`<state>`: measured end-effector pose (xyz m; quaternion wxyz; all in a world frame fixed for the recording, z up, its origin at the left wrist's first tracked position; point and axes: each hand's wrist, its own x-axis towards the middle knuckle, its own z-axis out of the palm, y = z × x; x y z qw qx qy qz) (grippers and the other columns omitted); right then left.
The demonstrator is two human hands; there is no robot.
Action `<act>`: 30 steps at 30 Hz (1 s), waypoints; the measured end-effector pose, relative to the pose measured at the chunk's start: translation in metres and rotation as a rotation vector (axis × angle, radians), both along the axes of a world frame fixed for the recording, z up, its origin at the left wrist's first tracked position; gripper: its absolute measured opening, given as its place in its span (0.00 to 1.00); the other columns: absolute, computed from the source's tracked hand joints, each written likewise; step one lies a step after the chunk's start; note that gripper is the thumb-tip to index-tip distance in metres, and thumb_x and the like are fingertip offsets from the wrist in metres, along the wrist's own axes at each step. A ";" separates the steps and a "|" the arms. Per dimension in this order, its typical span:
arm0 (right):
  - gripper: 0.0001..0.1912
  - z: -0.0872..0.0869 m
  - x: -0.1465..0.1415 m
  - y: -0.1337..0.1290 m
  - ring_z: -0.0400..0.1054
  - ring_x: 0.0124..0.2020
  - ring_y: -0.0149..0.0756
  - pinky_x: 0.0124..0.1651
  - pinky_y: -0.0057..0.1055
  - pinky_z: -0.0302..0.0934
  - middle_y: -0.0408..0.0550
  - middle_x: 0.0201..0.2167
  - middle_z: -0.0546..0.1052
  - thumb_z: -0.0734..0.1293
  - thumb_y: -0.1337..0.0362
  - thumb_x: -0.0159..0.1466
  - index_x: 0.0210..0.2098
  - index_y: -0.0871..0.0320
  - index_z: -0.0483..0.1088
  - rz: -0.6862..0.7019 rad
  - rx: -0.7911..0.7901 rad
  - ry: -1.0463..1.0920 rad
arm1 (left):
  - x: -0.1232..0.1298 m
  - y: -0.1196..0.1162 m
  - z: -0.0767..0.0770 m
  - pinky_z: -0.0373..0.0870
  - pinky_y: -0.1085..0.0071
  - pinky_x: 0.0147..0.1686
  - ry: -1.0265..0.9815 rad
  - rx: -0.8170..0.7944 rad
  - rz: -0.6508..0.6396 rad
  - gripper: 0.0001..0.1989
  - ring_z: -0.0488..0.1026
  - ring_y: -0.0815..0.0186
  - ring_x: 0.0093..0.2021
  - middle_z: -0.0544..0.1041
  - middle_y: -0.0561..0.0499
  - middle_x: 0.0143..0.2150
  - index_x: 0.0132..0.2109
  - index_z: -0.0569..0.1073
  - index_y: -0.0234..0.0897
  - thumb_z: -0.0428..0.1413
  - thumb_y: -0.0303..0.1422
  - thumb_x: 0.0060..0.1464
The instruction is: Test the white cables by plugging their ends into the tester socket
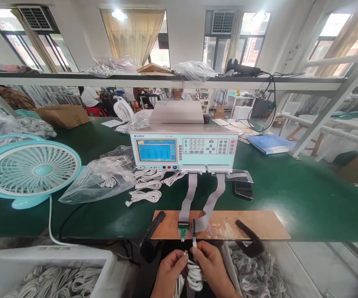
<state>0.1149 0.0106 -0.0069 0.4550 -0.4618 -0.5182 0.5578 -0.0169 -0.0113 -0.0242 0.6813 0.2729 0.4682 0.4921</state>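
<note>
At the bottom centre, my left hand (173,267) pinches one small connector end of a coiled white cable (195,276). Beside it, my right hand (208,263) grips the cable's other plug, which meets or nearly touches the right black connector (193,227); the exact contact is too small to tell. The coil hangs between both hands. A green adapter board (183,231) sits just above my left hand on the wooden board (228,223). Two grey ribbon cables (191,192) run up from these connectors to the tester (183,149), whose screen is lit.
Coiled cables (149,190) and a plastic bag (104,178) lie left of the tester, near a fan (32,169). Black clamps (249,238) hold the wooden board. Bins of cables (73,254) flank my hands. A blue folder (270,143) lies right; people sit behind.
</note>
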 end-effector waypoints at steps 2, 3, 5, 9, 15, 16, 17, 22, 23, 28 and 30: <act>0.15 0.000 -0.002 0.001 0.54 0.21 0.29 0.25 0.25 0.50 0.39 0.17 0.63 0.67 0.56 0.55 0.21 0.61 0.68 0.003 -0.079 0.088 | -0.003 0.000 0.008 0.57 0.77 0.24 0.156 0.081 -0.036 0.14 0.60 0.73 0.22 0.66 0.56 0.20 0.25 0.70 0.33 0.58 0.41 0.45; 0.15 0.001 -0.003 0.002 0.54 0.21 0.29 0.25 0.25 0.50 0.39 0.17 0.63 0.68 0.55 0.54 0.21 0.61 0.69 -0.001 -0.129 0.137 | -0.004 0.000 0.012 0.57 0.78 0.24 0.205 0.111 -0.063 0.15 0.59 0.73 0.22 0.64 0.57 0.20 0.25 0.70 0.33 0.57 0.42 0.46; 0.15 0.002 -0.005 0.003 0.54 0.20 0.29 0.25 0.25 0.50 0.39 0.16 0.64 0.70 0.55 0.51 0.21 0.62 0.70 -0.019 -0.227 0.234 | -0.007 0.002 0.020 0.55 0.78 0.23 0.257 0.149 -0.120 0.16 0.57 0.73 0.22 0.62 0.57 0.20 0.24 0.70 0.33 0.54 0.43 0.49; 0.16 0.008 -0.009 0.003 0.52 0.19 0.27 0.24 0.24 0.49 0.39 0.16 0.64 0.71 0.55 0.50 0.23 0.63 0.71 -0.036 -0.312 0.327 | -0.008 0.008 0.031 0.56 0.77 0.26 0.313 0.235 -0.136 0.16 0.58 0.71 0.25 0.62 0.56 0.22 0.23 0.69 0.33 0.53 0.41 0.50; 0.16 0.008 -0.008 0.003 0.48 0.19 0.25 0.22 0.23 0.43 0.39 0.16 0.63 0.71 0.54 0.51 0.21 0.63 0.70 -0.031 -0.281 0.269 | -0.003 0.010 0.032 0.55 0.76 0.25 0.341 0.220 0.040 0.16 0.56 0.70 0.24 0.61 0.56 0.21 0.21 0.67 0.33 0.53 0.40 0.49; 0.16 0.007 -0.008 0.003 0.48 0.19 0.26 0.22 0.23 0.44 0.39 0.16 0.63 0.70 0.54 0.51 0.21 0.63 0.70 -0.027 -0.278 0.271 | -0.003 0.011 0.031 0.55 0.76 0.25 0.347 0.219 0.054 0.15 0.55 0.71 0.24 0.60 0.57 0.20 0.21 0.66 0.33 0.53 0.39 0.49; 0.16 0.006 -0.008 0.003 0.49 0.19 0.26 0.23 0.23 0.44 0.39 0.17 0.63 0.70 0.54 0.51 0.22 0.63 0.70 -0.020 -0.271 0.273 | -0.002 0.011 0.030 0.55 0.76 0.25 0.348 0.220 0.069 0.16 0.55 0.71 0.24 0.59 0.57 0.20 0.20 0.66 0.33 0.54 0.39 0.48; 0.15 0.002 -0.008 0.003 0.50 0.20 0.26 0.23 0.23 0.46 0.39 0.17 0.63 0.69 0.54 0.53 0.23 0.62 0.71 -0.011 -0.233 0.260 | 0.001 0.014 0.023 0.55 0.76 0.23 0.301 0.183 0.149 0.17 0.54 0.72 0.22 0.58 0.58 0.18 0.18 0.63 0.34 0.56 0.40 0.46; 0.15 0.003 -0.008 0.003 0.50 0.20 0.26 0.23 0.23 0.46 0.39 0.17 0.63 0.69 0.54 0.53 0.23 0.62 0.71 -0.014 -0.233 0.261 | 0.003 0.014 0.023 0.55 0.77 0.23 0.277 0.165 0.170 0.17 0.54 0.72 0.22 0.59 0.58 0.17 0.18 0.64 0.34 0.56 0.40 0.45; 0.15 0.013 -0.008 0.004 0.51 0.21 0.27 0.24 0.23 0.47 0.40 0.18 0.65 0.69 0.54 0.53 0.24 0.62 0.71 0.014 -0.245 0.249 | 0.010 0.010 0.032 0.57 0.77 0.23 0.168 0.099 0.228 0.15 0.59 0.71 0.21 0.65 0.56 0.18 0.22 0.71 0.33 0.58 0.42 0.43; 0.15 0.017 -0.008 0.005 0.51 0.20 0.27 0.24 0.23 0.47 0.40 0.18 0.65 0.69 0.54 0.53 0.24 0.62 0.72 0.024 -0.235 0.229 | 0.010 0.009 0.032 0.58 0.77 0.22 0.179 0.100 0.234 0.17 0.59 0.71 0.21 0.66 0.55 0.17 0.20 0.71 0.32 0.59 0.43 0.41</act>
